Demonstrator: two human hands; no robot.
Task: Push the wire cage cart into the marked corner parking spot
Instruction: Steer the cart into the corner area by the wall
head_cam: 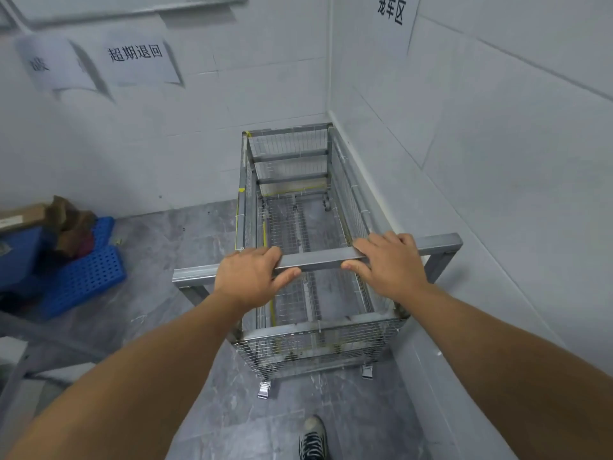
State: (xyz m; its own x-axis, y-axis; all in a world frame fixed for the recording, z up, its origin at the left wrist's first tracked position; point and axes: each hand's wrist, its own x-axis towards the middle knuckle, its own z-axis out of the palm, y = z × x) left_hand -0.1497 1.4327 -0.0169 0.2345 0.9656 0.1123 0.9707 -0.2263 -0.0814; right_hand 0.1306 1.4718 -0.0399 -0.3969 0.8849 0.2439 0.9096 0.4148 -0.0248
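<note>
The wire cage cart (292, 154) is a grey metal mesh box on castors, empty inside. Its far end stands in the corner, touching or nearly touching both white walls. A grey handle bar (318, 259) crosses its near end. My left hand (252, 277) grips the bar left of centre, fingers over the top and thumb under. Right of centre, my right hand (388, 263) grips the same bar. Yellow tape (295, 191) on the floor shows through the mesh along the cart's far end and left side.
Blue perforated plastic pallets (89, 270) with a cardboard box and crumpled brown paper lie at the left by the wall. Paper signs hang on both walls. The right wall (497, 194) runs right beside the cart. My shoe (313, 438) is on the grey floor behind it.
</note>
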